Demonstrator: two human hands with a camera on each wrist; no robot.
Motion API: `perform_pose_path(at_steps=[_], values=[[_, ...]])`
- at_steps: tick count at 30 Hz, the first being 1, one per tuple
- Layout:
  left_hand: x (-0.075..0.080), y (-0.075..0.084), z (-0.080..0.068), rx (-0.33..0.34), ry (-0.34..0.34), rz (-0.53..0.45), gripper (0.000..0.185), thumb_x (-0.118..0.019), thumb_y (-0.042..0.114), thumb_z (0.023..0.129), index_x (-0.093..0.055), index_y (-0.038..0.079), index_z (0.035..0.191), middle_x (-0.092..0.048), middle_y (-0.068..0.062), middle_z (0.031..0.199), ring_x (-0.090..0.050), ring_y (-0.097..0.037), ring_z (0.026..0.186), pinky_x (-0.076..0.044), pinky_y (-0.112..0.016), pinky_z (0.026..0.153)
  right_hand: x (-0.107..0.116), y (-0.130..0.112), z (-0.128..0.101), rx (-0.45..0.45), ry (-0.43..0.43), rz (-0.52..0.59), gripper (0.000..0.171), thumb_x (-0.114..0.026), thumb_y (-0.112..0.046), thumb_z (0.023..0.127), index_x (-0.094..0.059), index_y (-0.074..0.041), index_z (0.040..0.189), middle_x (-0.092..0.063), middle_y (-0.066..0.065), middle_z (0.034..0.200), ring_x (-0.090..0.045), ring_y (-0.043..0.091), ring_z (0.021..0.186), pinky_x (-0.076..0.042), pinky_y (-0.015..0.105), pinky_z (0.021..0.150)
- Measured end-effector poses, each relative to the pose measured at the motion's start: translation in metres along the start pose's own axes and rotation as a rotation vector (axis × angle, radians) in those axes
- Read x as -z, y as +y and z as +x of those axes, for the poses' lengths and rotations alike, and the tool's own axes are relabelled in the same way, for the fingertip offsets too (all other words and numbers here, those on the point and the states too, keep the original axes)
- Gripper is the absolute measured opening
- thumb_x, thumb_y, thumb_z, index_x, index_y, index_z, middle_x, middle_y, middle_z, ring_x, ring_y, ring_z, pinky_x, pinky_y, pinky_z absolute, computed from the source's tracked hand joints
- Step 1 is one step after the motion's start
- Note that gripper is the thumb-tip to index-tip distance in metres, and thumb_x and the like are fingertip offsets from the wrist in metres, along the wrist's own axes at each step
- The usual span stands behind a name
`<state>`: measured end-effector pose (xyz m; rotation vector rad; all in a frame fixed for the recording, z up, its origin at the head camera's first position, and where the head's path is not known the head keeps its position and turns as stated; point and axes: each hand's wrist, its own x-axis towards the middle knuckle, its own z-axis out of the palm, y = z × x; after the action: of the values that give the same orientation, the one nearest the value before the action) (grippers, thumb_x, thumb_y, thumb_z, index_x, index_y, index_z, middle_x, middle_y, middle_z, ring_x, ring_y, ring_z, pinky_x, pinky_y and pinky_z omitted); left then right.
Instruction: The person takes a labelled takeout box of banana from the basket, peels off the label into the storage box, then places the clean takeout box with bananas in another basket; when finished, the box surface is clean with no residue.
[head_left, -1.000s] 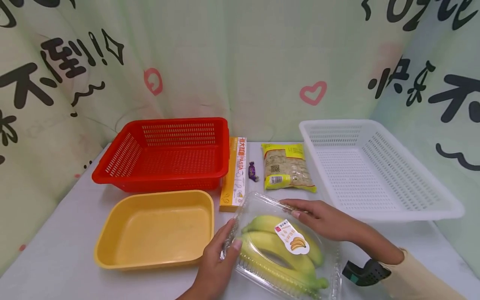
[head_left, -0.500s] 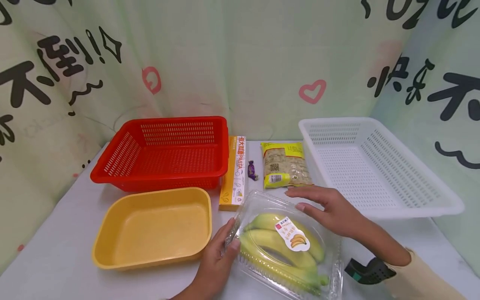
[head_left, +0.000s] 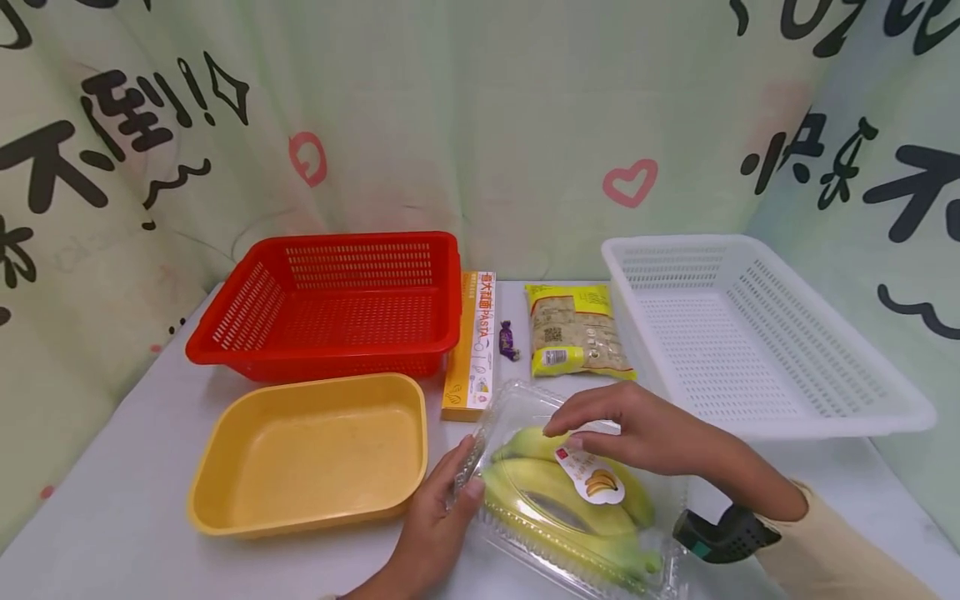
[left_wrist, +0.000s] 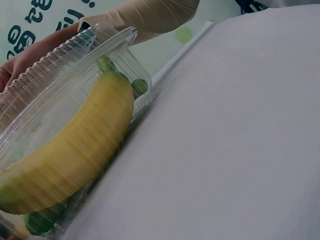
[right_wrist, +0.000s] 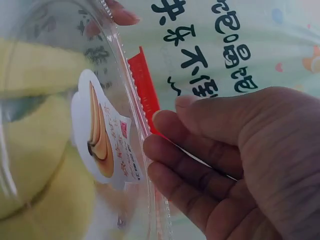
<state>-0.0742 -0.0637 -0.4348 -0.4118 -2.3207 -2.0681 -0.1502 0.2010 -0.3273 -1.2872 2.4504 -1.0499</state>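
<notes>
This is looking like a curtained-off tabletop workspace; the views are leaving unclear whether it is in a home or studio. From ten to two o'clock, a pale green, lettered, heart-printed curtain (head_left: 525,108) is hanging around a white table (head_left: 315,571).

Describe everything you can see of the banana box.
The banana box looks like clear plastic, with a raised lid and ribbed rim, seemingly closed. Yellow-green bananas show through, beneath a white banana-print label. It is label-up, askew, right of the yellow tray. The left grip holds its left edge; the right grip is at its lid, contact unclear.
</notes>
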Motion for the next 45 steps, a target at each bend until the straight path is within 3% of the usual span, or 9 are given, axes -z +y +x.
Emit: perform_pose_path(at_steps=[8,15,25,29,35,40,45], values=[[-0.002,-0.002,0.000,0.003,-0.014,-0.004,0.049,-0.052,0.017,0.102,-0.040,0.006,0.148,-0.044,-0.003,0.148,-0.031,-0.024,0.139,-0.025,-0.026,0.111,-0.003,0.006,0.006,0.031,-0.061,-0.077,0.019,-0.070,-0.005,0.089,-0.075,-0.009,0.107,-0.070,-0.007,0.104,-0.063,0.009,0.096,-0.055,0.033,0.080],[-0.001,-0.003,0.000,0.004,-0.015,0.023,0.049,-0.053,0.018,0.101,-0.040,0.007,0.148,-0.046,0.000,0.147,-0.033,-0.022,0.139,-0.026,-0.027,0.112,-0.005,0.005,0.009,0.052,-0.106,-0.111,0.014,-0.070,-0.009,0.090,-0.076,-0.014,0.101,-0.066,-0.012,0.096,-0.057,0.006,0.088,-0.053,0.027,0.074],[-0.001,-0.001,0.001,0.013,-0.022,0.010,0.050,-0.053,0.016,0.101,-0.040,0.006,0.148,-0.046,0.000,0.147,-0.032,-0.021,0.139,-0.026,-0.026,0.111,-0.003,0.001,0.014,-0.033,-0.169,-0.163,0.008,-0.072,-0.011,0.089,-0.074,-0.017,0.094,-0.058,-0.017,0.088,-0.054,0.006,0.085,-0.052,0.026,0.075],[0.000,0.000,0.002,-0.006,-0.014,0.024,0.049,-0.053,0.017,0.101,-0.040,0.006,0.148,-0.046,0.000,0.147,-0.032,-0.021,0.139,-0.026,-0.027,0.111,-0.002,0.000,0.016,-0.059,-0.173,-0.173,0.008,-0.072,-0.011,0.089,-0.073,-0.018,0.090,-0.057,-0.018,0.087,-0.052,0.007,0.085,-0.051,0.027,0.074],[0.000,-0.001,0.002,-0.035,-0.012,0.037,0.048,-0.052,0.016,0.101,-0.041,0.004,0.147,-0.045,-0.004,0.147,-0.033,-0.025,0.139,-0.027,-0.026,0.111,-0.003,0.001,0.017,0.010,-0.140,-0.205,0.016,-0.069,-0.007,0.090,-0.066,-0.022,0.084,-0.053,-0.018,0.083,-0.049,0.007,0.082,-0.049,0.029,0.071],[0.000,-0.001,0.002,-0.031,-0.011,0.037,0.049,-0.052,0.016,0.101,-0.040,0.003,0.147,-0.044,-0.008,0.148,-0.033,-0.025,0.139,-0.026,-0.025,0.111,-0.003,0.009,0.012,0.043,-0.119,-0.132,0.018,-0.068,-0.006,0.091,-0.061,-0.022,0.085,-0.054,-0.016,0.086,-0.050,0.007,0.083,-0.049,0.028,0.070],[0.000,-0.001,0.002,0.003,-0.015,0.026,0.050,-0.053,0.018,0.101,-0.040,0.004,0.148,-0.043,-0.007,0.149,-0.031,-0.022,0.139,-0.025,-0.026,0.111,0.001,0.015,0.007,0.056,-0.131,0.002,0.008,-0.063,-0.010,0.095,-0.060,-0.016,0.091,-0.057,-0.012,0.087,-0.052,0.006,0.079,-0.049,0.026,0.067]])
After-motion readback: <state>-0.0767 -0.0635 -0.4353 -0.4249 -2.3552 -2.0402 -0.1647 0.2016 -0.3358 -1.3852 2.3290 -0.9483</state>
